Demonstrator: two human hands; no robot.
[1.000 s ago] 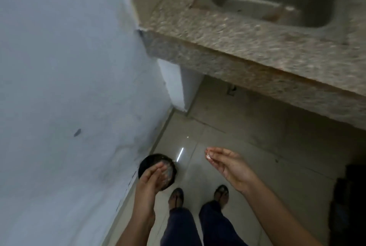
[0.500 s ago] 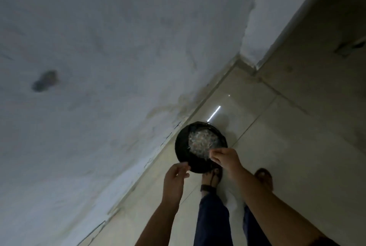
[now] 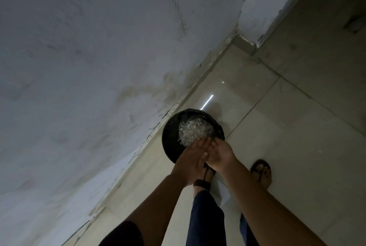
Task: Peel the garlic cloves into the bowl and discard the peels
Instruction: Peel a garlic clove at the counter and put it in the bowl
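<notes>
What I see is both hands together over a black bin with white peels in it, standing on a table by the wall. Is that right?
Not quite. The black bin stands on the tiled floor, not on a table, as the head view shows. The rest is right: the left hand and right hand are together over it, white peels lie inside, and the wall is beside it.

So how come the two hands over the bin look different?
The left hand lies flat, fingers straight; the right hand has its fingers bent. The left hand's fingers seem to lie across the right hand's, so the right's tips are hidden. Both touch each other above the black bin, which holds pale garlic peels.
</notes>
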